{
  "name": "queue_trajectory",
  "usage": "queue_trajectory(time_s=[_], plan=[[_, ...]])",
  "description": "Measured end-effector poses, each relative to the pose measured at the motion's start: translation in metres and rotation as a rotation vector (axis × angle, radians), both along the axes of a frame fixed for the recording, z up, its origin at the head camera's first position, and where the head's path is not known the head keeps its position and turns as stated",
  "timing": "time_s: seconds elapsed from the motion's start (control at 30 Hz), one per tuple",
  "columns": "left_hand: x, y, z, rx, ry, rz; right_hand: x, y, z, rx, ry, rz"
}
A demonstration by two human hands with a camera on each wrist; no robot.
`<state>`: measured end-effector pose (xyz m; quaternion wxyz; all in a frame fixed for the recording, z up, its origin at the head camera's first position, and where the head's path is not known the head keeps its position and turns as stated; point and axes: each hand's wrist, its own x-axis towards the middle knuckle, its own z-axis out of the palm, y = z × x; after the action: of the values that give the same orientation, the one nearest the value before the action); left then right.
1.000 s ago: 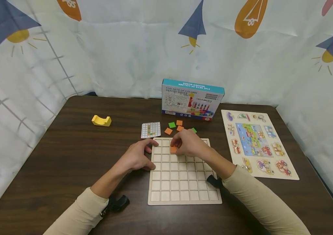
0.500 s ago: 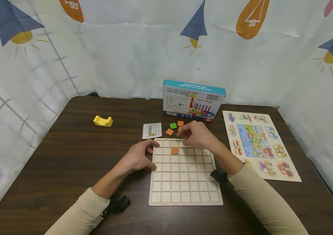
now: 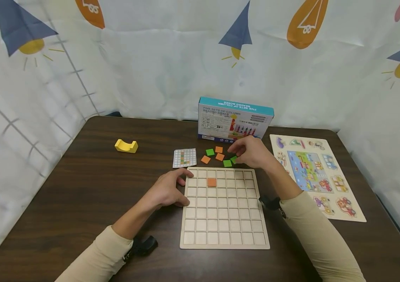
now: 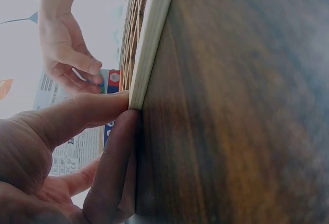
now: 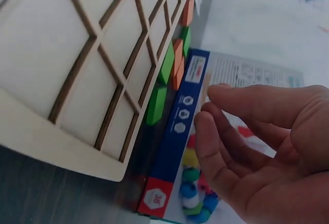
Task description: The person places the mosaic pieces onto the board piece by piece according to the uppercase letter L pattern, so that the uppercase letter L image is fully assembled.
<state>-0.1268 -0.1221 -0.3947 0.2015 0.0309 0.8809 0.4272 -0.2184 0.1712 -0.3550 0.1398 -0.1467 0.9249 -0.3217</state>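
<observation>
A pale wooden grid board [image 3: 222,213] lies on the table, with one orange square tile [image 3: 211,182] in its second row from the back, third column. Along the board's left edge rests my left hand [image 3: 166,190], thumb and fingertips touching the rim. Several loose orange and green tiles lie behind the board, among them a green tile [image 3: 227,163] and another orange tile [image 3: 205,159]. My right hand [image 3: 253,152] hovers at the right end of these tiles, partly covering a green one. In the right wrist view its thumb and fingers are loosely bent, nothing between them.
A small printed grid card [image 3: 184,158] lies left of the loose tiles. Behind them stands a cardboard box [image 3: 235,119]. A picture puzzle board [image 3: 341,188] lies at the right, partly under the right forearm. A yellow curved block [image 3: 126,146] sits at the back left.
My right hand has let go of the orange tile in the grid and moved back and right to the green tiles. The left hand stays at the board's edge.
</observation>
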Motion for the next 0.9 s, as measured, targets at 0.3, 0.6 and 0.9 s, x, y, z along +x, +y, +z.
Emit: queue_trajectory(time_s=[0.3,0.6,0.9], plan=[[0.001,-0.001,-0.001,-0.018,0.010,0.005,-0.009,0.009,-0.008,0.029,-0.039,0.018],[0.002,0.001,0.000,-0.029,0.007,0.010,-0.016,0.016,-0.016,0.012,-0.056,0.055],[0.002,0.002,0.000,-0.041,0.015,0.010,-0.020,0.018,-0.017,0.015,-0.100,0.081]])
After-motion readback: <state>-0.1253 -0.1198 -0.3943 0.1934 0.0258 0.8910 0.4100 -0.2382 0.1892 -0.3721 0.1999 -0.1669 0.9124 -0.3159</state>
